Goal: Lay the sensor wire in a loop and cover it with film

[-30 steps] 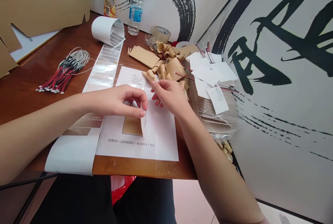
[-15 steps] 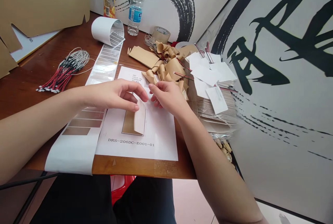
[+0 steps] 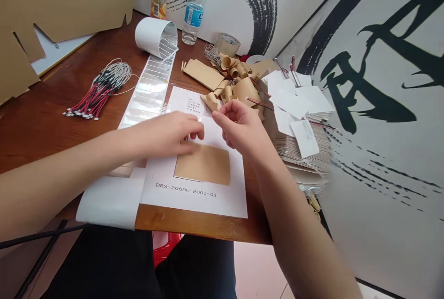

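Note:
A brown kraft paper piece [image 3: 204, 165] lies unfolded over the printed white sheet [image 3: 194, 202], its right part reaching past the drawn outline. Above its upper left edge is my left hand [image 3: 173, 134], fingers bent and apart from the thumb. That thumb is slightly blurred over the paper, and I see nothing gripped. To the upper right, my right hand [image 3: 239, 125] has thumb and index fingertips pressed together near the brown scraps [image 3: 222, 93]. Whatever lies between those fingertips is too small or hidden to make out.
Left of the sheet runs a label strip [image 3: 107, 202] with a curled roll end [image 3: 152, 37]. Red-and-black wires [image 3: 100, 90] lie in a bundle further left. A stack of white cards [image 3: 298, 146] stands at right. Behind are a water bottle [image 3: 193, 16] and tape [image 3: 227, 44].
The brown paper's folded flap has opened out to the right and now lies nearly flat. My right hand has lifted slightly away from my left. The view has shifted a little.

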`<state>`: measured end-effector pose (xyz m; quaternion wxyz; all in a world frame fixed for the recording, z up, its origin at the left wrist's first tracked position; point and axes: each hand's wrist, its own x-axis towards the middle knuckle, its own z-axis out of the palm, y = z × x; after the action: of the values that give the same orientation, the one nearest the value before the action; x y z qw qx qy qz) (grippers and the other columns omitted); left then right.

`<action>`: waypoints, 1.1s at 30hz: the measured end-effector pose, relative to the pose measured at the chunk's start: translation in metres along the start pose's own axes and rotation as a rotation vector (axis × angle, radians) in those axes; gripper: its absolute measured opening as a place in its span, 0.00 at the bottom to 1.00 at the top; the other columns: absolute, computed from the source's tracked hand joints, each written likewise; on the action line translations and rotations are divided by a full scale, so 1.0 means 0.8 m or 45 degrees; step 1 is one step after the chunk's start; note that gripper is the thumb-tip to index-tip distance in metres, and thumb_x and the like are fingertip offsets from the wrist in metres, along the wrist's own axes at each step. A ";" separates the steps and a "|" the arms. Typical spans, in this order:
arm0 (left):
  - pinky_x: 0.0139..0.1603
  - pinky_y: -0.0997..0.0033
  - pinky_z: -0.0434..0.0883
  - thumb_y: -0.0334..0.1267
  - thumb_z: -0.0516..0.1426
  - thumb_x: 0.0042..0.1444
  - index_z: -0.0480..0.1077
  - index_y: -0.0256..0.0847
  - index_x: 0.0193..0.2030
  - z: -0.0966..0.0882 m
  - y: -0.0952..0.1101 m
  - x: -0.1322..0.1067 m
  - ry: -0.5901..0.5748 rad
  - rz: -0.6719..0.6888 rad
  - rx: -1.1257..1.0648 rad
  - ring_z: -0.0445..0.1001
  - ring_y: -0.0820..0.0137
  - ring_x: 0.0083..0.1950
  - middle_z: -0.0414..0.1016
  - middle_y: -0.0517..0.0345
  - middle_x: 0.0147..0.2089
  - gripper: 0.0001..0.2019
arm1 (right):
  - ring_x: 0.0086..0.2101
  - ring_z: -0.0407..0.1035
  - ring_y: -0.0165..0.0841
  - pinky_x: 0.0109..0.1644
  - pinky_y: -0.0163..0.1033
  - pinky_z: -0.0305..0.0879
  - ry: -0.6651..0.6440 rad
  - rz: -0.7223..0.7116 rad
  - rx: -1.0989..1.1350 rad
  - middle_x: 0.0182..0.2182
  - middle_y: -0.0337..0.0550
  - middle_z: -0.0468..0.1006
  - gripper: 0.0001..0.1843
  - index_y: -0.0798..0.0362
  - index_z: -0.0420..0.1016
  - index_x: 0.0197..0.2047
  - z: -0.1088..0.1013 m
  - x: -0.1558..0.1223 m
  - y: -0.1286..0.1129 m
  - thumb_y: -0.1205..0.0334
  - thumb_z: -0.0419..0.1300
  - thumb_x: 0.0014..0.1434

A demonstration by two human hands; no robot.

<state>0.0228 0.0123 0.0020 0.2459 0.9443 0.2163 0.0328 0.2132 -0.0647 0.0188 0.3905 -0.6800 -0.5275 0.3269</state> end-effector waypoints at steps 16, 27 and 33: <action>0.47 0.62 0.63 0.47 0.57 0.63 0.77 0.44 0.43 0.008 -0.042 0.021 0.330 -0.311 0.154 0.76 0.60 0.44 0.76 0.57 0.35 0.11 | 0.28 0.61 0.29 0.32 0.36 0.58 -0.819 -0.391 -0.512 0.27 0.35 0.69 0.12 0.49 0.59 0.29 0.048 -0.046 -0.007 0.72 0.59 0.54; 0.48 0.59 0.64 0.46 0.59 0.62 0.76 0.43 0.40 0.017 -0.046 0.029 0.395 -0.304 0.134 0.76 0.58 0.46 0.74 0.58 0.35 0.10 | 0.28 0.62 0.29 0.33 0.36 0.60 -0.831 -0.369 -0.539 0.26 0.35 0.70 0.11 0.49 0.62 0.29 0.048 -0.047 -0.009 0.73 0.60 0.53; 0.50 0.59 0.64 0.46 0.59 0.62 0.76 0.44 0.41 0.017 -0.045 0.029 0.393 -0.315 0.122 0.76 0.58 0.47 0.74 0.58 0.35 0.10 | 0.28 0.62 0.29 0.33 0.35 0.60 -0.849 -0.402 -0.527 0.28 0.35 0.70 0.10 0.49 0.63 0.30 0.050 -0.049 -0.007 0.74 0.58 0.53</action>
<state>0.0316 0.0444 -0.0285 0.1666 0.9050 0.3670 0.1362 0.1675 -0.0946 0.0056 0.0988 -0.5118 -0.7773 0.3523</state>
